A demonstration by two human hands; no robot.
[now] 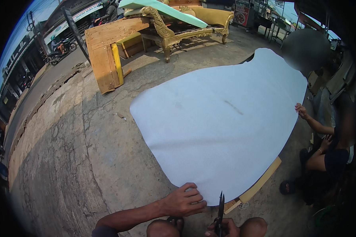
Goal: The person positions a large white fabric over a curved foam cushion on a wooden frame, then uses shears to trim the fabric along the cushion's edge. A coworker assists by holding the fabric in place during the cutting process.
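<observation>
A large white sheet [213, 126] with wavy edges and a dark smudge lies spread before me, over a pale yellow board [265, 177] that shows along its near right side. My left hand [188, 200] is closed on the sheet's near edge at the bottom, fingers curled over it. My right hand [221, 228], low in the view between my knees, grips dark scissors [220, 207] with the blades pointing up, just beside that edge.
A seated person [328, 158] at the right touches the sheet's edge with one hand [302, 110]. An ornate gold sofa [194, 35] bearing mint foam [174, 14] and a wooden frame [103, 63] stand behind. A road with motorbikes [60, 49] runs along the left.
</observation>
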